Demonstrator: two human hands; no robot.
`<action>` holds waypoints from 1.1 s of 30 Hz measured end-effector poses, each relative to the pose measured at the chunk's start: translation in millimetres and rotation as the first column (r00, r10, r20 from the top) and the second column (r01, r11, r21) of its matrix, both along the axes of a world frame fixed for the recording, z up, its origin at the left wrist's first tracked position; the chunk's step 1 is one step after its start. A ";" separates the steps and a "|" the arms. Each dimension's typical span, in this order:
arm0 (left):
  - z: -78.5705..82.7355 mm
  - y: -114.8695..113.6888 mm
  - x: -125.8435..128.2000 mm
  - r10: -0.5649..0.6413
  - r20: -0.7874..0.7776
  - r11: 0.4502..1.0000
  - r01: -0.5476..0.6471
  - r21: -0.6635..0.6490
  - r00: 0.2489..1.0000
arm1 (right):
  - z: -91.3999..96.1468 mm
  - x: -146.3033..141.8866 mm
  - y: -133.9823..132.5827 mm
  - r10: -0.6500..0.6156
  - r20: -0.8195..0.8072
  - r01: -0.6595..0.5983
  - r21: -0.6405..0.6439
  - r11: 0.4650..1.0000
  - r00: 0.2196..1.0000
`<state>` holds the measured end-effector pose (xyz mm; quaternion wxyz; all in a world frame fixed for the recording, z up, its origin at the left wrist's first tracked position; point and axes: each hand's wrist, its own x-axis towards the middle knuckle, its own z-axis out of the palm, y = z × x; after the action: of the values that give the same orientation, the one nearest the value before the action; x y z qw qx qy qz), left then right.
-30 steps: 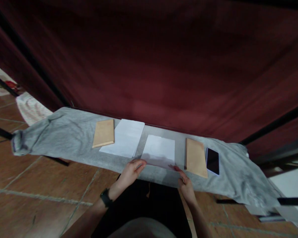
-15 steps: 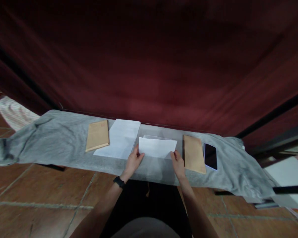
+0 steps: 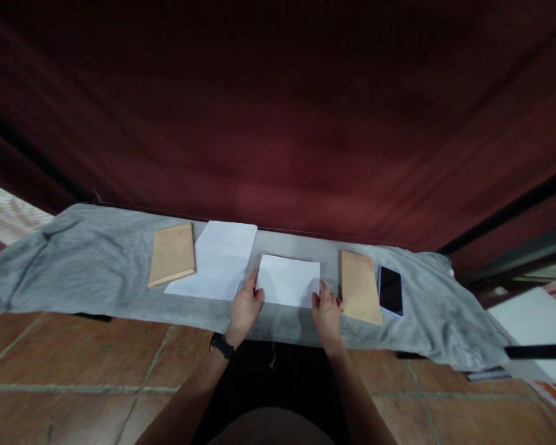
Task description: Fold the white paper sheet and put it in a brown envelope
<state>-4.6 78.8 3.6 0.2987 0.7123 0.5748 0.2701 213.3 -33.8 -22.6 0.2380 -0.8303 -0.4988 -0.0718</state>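
A white sheet of paper (image 3: 289, 281) lies flat on the grey cloth (image 3: 278, 321) in front of me. At its left edge is my left hand (image 3: 246, 306), thumb and fingers apart, the thumb by the paper's edge. My right hand (image 3: 327, 309) rests by the lower right corner with its fingers spread. Its outer fingers reach the edge of a tan-covered book (image 3: 361, 287). To the left of my left hand lies a larger white sheet (image 3: 222, 259), partly under another tan-covered book (image 3: 172, 253).
A dark-screened phone (image 3: 391, 290) lies right of the right-hand book. A dark red curtain (image 3: 278, 154) hangs behind the long cloth-covered surface. A white panel (image 3: 537, 327) stands low at the right, above the tiled floor (image 3: 97, 358).
The sheet, held raised between both hands before, now lies lower and flatter on the cloth. Both hands have loosened, and the right hand's fingers have spread. The view has shifted slightly.
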 end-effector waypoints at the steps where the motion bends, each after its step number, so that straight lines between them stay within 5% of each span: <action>1: 0.7 -0.4 0.6 -0.001 -0.017 1.000 0.001 0.005 1.000 | 0.2 -0.7 0.3 0.003 0.025 -0.003 -0.006 1.000 1.000; 16: 16.8 -9.9 6.0 0.007 -0.344 1.000 0.002 0.026 0.939 | 13.9 -8.8 -2.0 0.014 0.070 -0.007 -0.095 0.995 0.997; 33: 20.9 -21.9 7.7 -0.012 -0.433 0.990 0.071 0.119 0.901 | 4.8 -9.5 -8.7 -0.018 0.188 0.037 -0.096 0.995 0.982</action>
<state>3.0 56.9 24.5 0.1222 0.7847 0.5922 0.1367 203.7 -42.5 -17.8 0.1475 -0.8375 -0.5104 -0.1280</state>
